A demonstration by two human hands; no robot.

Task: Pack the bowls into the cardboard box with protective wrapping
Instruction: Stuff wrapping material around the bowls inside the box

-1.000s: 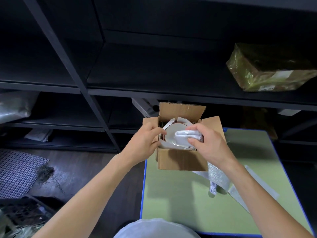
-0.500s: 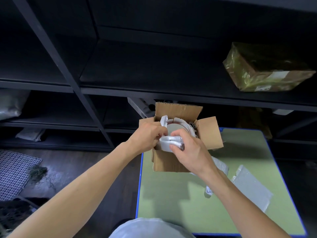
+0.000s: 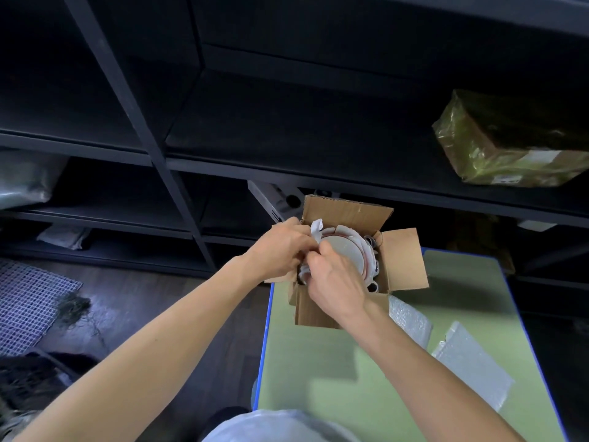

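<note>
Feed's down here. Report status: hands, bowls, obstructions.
Left hand, right hand: fingers pinching wrap at left side of box. Bowls in box, flaps open. Bubble sheets on table, nothing blocking.

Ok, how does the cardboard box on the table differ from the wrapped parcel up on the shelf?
The cardboard box stands open, flaps spread; the parcel is sealed. The box is bare cardboard; the parcel is wrapped in glossy yellowish film with a white label. The left hand and right hand grip white wrapping in the box; the parcel is untouched. Both are box-shaped.
</note>
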